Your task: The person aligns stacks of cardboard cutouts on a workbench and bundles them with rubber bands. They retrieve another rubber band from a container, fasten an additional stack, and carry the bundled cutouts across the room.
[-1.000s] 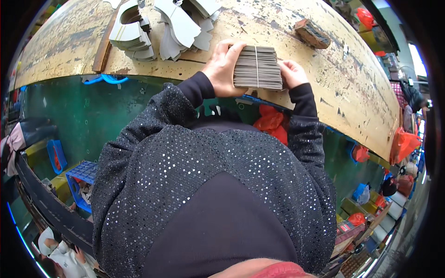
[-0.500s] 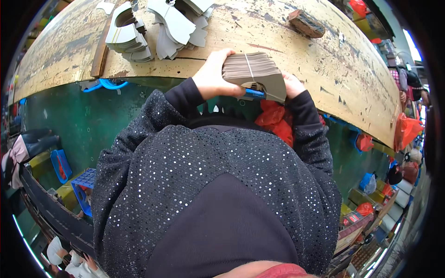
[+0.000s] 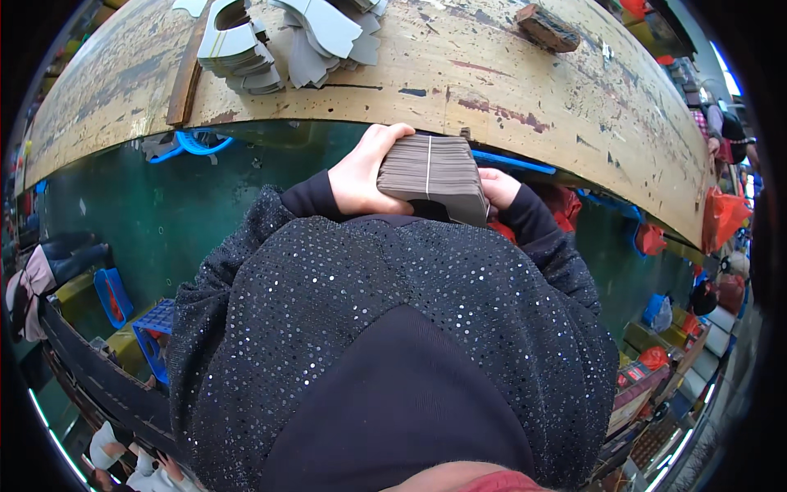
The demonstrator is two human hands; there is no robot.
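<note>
Close to my body, just off the near edge of the worn wooden table (image 3: 393, 97), I hold a thick stack of grey-brown cut pieces (image 3: 438, 168) with a thin pale band around it. My left hand (image 3: 367, 170) grips the stack's left end, thumb below and fingers above. At its right end my right hand (image 3: 498, 188) is closed on it, with some fingers hidden behind the stack. Two more bundles lie on the table at the far left: a banded stack of curved pale pieces (image 3: 234, 45) and a fanned, looser pile of pale pieces (image 3: 324, 39).
A brown block (image 3: 548, 29) rests on the far right of the table. A wooden strip (image 3: 187, 82) lies across its left part. Under the edge sit a blue plastic thing (image 3: 205, 143) and red bags. A red bag (image 3: 723, 217) hangs at the right corner. Other people are around.
Both hands have drawn the stack down and slightly left, from over the table's edge to nearer my body. The stack has tilted, showing more of its layered side.
</note>
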